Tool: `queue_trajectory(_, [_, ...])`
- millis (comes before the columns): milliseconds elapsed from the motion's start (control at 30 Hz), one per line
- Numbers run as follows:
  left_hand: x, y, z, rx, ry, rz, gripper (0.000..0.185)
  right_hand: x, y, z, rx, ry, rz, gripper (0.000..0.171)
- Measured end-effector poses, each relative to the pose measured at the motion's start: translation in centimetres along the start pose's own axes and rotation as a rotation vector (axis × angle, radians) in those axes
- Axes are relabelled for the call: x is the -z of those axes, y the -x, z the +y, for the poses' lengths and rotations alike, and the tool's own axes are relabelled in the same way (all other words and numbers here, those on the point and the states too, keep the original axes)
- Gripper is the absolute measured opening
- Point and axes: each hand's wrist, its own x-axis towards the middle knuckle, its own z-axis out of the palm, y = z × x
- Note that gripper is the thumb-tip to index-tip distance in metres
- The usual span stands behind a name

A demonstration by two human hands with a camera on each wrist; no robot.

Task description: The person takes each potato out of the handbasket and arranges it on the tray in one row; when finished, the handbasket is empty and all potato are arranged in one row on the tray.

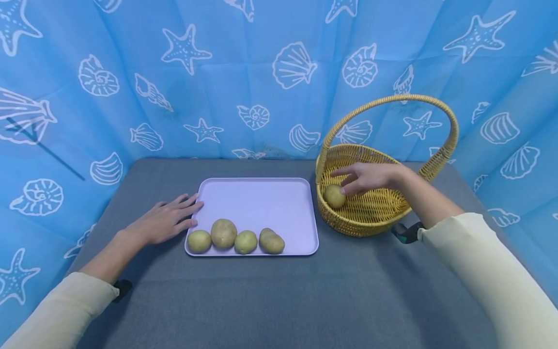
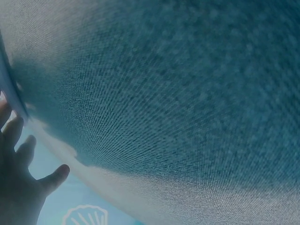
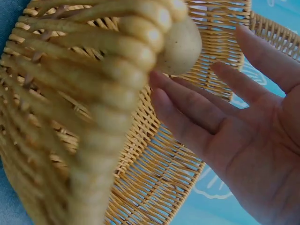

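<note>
A yellow wicker basket (image 1: 344, 224) with a tall arched handle stands at the right, holding one potato (image 1: 334, 196) against its left inner wall. Over the basket my right hand (image 1: 366, 177) reaches in, its fingers spread and loosely extended beside that potato. In the right wrist view the fingertips of the right hand (image 3: 234, 122) lie close to the potato (image 3: 183, 47); whether they touch it I cannot tell. Several potatoes (image 1: 224, 234) line the near edge of a pale lilac tray (image 1: 257, 203). My left hand (image 1: 167, 220) rests flat, fingertips at the tray's left edge.
Dark grey cloth covers the table (image 1: 279, 300). A blue curtain (image 1: 244, 63) with white shells and starfish hangs behind and at both sides. The basket's handle (image 1: 394, 98) arches above the right hand and forearm.
</note>
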Motion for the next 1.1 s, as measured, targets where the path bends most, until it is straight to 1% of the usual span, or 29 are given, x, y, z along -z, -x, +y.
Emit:
queue_trajectory(167, [-0.1,0.0,-0.2,0.003,0.0,-0.002,0.062,0.4,-0.9,0.1,-0.08,-0.069,-0.091,0.069])
queue_trajectory(333, [-0.3,-0.1,-0.4,0.004,0.014,-0.004,0.063,0.4,-1.6,-0.2,-0.13,-0.079,-0.119,0.071])
queue_trajectory(600, [-0.2,-0.1,-0.3,0.009,0.022,-0.011,0.063,-0.2,-2.8,-0.8,-0.16,-0.035,-0.118,0.068])
queue_trajectory(800, [-0.1,-0.1,-0.4,0.004,0.02,-0.014,0.063,-0.3,-3.2,-1.3,-0.189,0.072,-0.112,0.073])
queue_trajectory(900, [-0.1,0.0,-0.4,0.004,0.018,-0.014,0.063,-0.3,-3.3,-1.6,-0.188,0.097,-0.113,0.076])
queue_trajectory(1000, [0.0,0.0,-0.5,0.005,0.017,-0.015,0.063,-0.5,-3.4,-1.9,-0.178,0.074,-0.12,0.075])
queue_trajectory(1100, [-0.1,0.0,-0.4,0.003,0.018,-0.012,0.063,-0.6,-3.6,-2.0,-0.19,0.037,-0.113,0.072])
